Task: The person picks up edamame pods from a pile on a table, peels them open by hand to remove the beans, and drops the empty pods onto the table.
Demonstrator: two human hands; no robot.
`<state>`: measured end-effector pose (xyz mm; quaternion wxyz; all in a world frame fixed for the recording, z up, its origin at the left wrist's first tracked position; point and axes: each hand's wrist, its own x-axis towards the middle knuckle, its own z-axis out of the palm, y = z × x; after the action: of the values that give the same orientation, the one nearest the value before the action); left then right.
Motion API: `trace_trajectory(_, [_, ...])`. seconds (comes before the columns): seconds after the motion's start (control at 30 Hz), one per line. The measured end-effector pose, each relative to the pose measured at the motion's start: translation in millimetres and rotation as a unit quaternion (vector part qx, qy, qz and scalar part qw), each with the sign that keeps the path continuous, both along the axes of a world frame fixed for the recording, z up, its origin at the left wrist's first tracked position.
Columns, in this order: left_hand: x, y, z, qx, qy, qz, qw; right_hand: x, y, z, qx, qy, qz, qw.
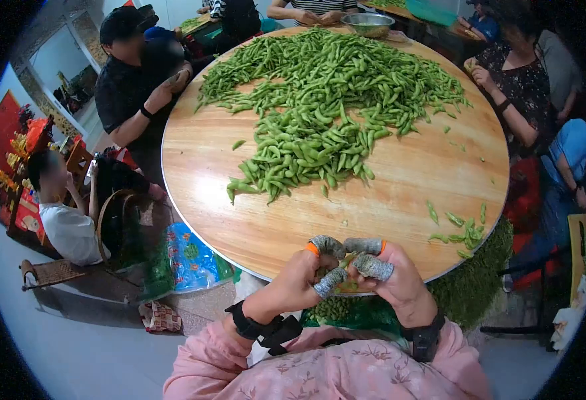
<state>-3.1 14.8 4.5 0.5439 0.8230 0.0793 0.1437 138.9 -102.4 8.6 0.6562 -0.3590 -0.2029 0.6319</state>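
Note:
Over the table's near edge, my left hand (298, 275) and my right hand (399, 275) meet with bent fingers. Grey knitted sleeves with orange bands cover the thumbs and forefingers. Between the fingertips, both hands pinch a green soybean pod (350, 259), partly hidden by the fingers. Just below the hands, loose shelled green beans (331, 309) lie on green plastic. A big heap of soybean pods (319, 133) spreads over the round wooden table (206, 180) in front of me. Several pods (467, 233) lie apart near the right rim.
A metal bowl (369, 25) stands at the table's far edge. People sit around the table, one in black (123, 87) at left and one in a patterned top (523, 80) at right. A blue plastic bag (196, 257) lies on the floor; a green pile (483, 280) is beside the table.

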Motion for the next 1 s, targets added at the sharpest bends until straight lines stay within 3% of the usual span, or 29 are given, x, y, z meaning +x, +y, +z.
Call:
trace_trajectory(0.07, [-1,-4,-6,-0.164,-0.004,0.021,0.986,1,-3,-2,-0.005,-0.042,-0.021,0.999])
trace_trajectory(0.13, [3,-7,-2,-0.185,0.023,0.009,0.982,0,-3,-4,-0.008,-0.086,-0.04,0.995])
trace_trajectory(0.2, [4,-9,2,-0.208,0.05,0.0,0.977,-6,0,-7,0.029,-0.217,-0.098,0.971])
trace_trajectory(0.3, [1,-8,9,-0.177,0.036,-0.016,0.983,-6,-3,-5,-0.001,-0.247,-0.11,0.963])
trace_trajectory(0.4, [-3,-8,15,-0.095,0.12,0.049,0.987,-6,-5,3,-0.024,-0.244,-0.109,0.963])
trace_trajectory(0.47, [-3,-9,14,0.136,0.063,0.079,0.986,-6,-7,0,-0.024,-0.23,-0.097,0.968])
trace_trajectory(0.5, [-3,-10,13,0.134,0.063,0.078,0.986,-6,-8,-1,-0.023,-0.216,-0.085,0.972])
trace_trajectory(0.67, [-3,-8,13,0.344,0.014,0.077,0.936,-8,-11,2,-0.06,-0.154,-0.082,0.983])
trace_trajectory(0.77, [-2,-11,8,0.354,0.015,0.084,0.931,-8,-11,1,-0.059,-0.123,-0.09,0.987])
trace_trajectory(0.9, [-2,-15,4,0.27,0.105,0.073,0.954,-6,-10,-1,-0.033,-0.158,-0.086,0.983])
trace_trajectory(0.97, [-2,-13,9,0.073,0.099,0.037,0.992,-6,-9,-5,-0.016,-0.188,-0.106,0.976])
trace_trajectory(1.0, [-2,-12,12,0.073,0.1,0.037,0.992,-6,-9,-7,0.002,-0.217,-0.126,0.968])
